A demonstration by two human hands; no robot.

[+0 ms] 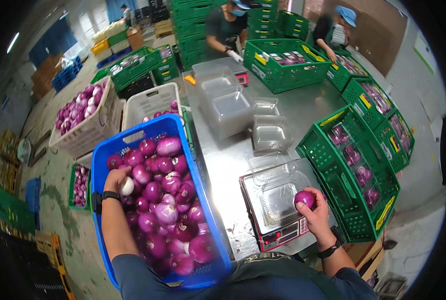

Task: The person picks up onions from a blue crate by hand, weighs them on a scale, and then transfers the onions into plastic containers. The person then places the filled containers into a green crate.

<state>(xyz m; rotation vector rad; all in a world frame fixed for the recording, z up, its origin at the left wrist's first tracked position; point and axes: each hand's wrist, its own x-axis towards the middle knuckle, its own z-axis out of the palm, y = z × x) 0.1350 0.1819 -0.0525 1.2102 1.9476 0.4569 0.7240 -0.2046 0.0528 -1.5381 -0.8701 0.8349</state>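
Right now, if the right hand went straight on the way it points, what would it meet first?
Holding the red onion, the right hand would probably meet the clear plastic container on the scale, though its height above that is unclear.

A shiny metal table (220, 172) ran down mid-frame, bearing a red-edged scale (282, 239) at lower centre, stacked clear trays (231, 112) above centre and a green crate (270, 77) beyond.

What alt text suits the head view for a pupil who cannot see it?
A person's right hand holds a purple onion by a clear tray on a scale. Their left hand touches a pale onion in a blue crate of purple onions.
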